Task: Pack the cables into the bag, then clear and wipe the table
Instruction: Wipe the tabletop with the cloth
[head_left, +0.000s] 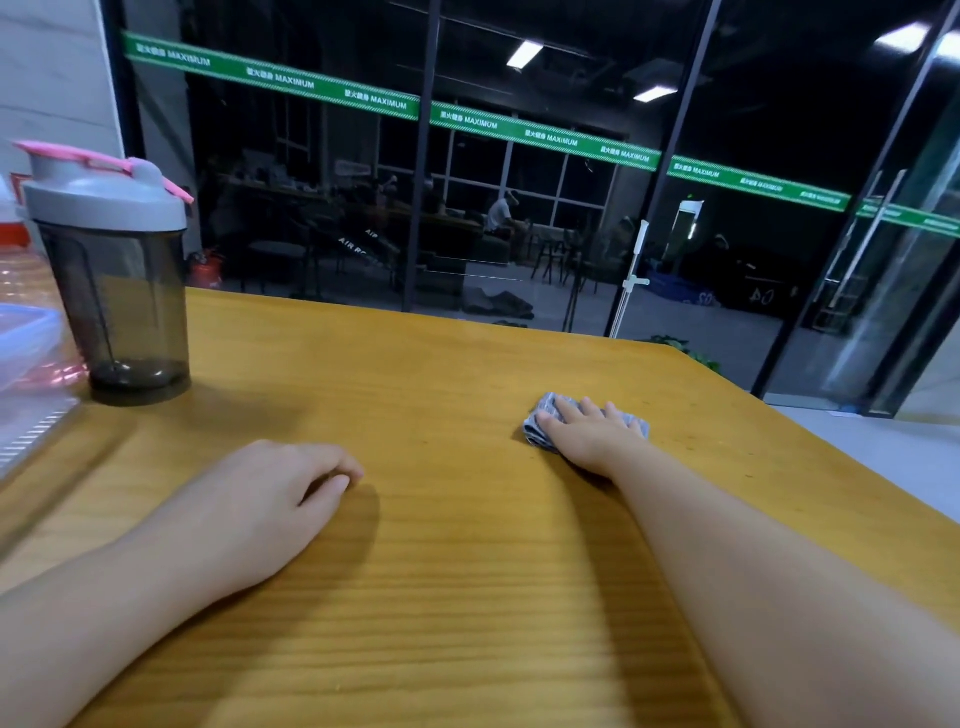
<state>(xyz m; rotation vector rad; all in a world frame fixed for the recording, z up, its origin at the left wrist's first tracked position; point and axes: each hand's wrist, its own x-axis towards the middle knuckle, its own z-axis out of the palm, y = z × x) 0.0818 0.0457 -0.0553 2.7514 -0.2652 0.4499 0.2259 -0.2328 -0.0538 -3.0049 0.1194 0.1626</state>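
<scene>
Toward two o'clock on the wooden table, the grey cloth lay bunched under my right hand, fingers straight and spread, pressing it flat. My left hand rested near eight o'clock, fingers loosely curled, holding nothing. At ten o'clock stood the shaker bottle, with clear plastic containers just beside it at nine. No cables or bag showed. I judged the wiping under way; a wide sweep leftward could knock the bottle, and the bunched cloth might slip from under my palm near the far edge
</scene>
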